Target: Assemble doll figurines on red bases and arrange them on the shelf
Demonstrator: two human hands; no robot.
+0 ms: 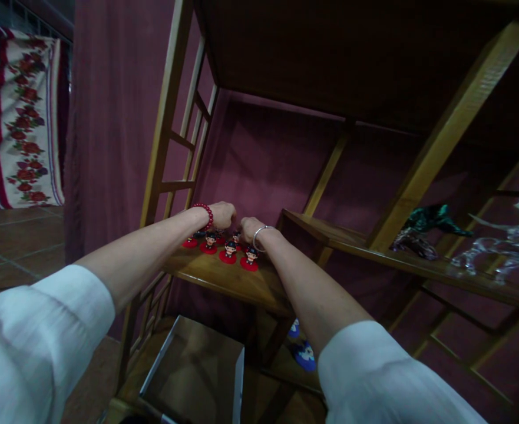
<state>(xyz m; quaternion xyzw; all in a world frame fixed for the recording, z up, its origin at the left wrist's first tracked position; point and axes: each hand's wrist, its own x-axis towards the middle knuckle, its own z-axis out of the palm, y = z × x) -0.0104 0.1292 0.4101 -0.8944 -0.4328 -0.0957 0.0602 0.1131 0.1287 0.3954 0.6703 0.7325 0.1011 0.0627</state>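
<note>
Both my arms reach to the back of a wooden shelf (224, 281). My left hand (222, 215), with a red bead bracelet at the wrist, has its fingers curled in behind the figurines. Close on its right, my right hand (251, 227) is also curled, a silver bangle at its wrist. What either hand holds, if anything, is hidden. In front of them stand several small black-hatted figurines on red round bases, among them one at the front right (251, 257), one beside it (230, 251) and one farther left (210, 241).
An open shallow box (197, 365) lies on the lower shelf. Blue-based figurines (304, 355) stand lower right, partly behind my right arm. A clear glass figure (502, 250) and a green ornament (436, 219) sit on the right shelf. A lattice side frame (164, 138) rises at left.
</note>
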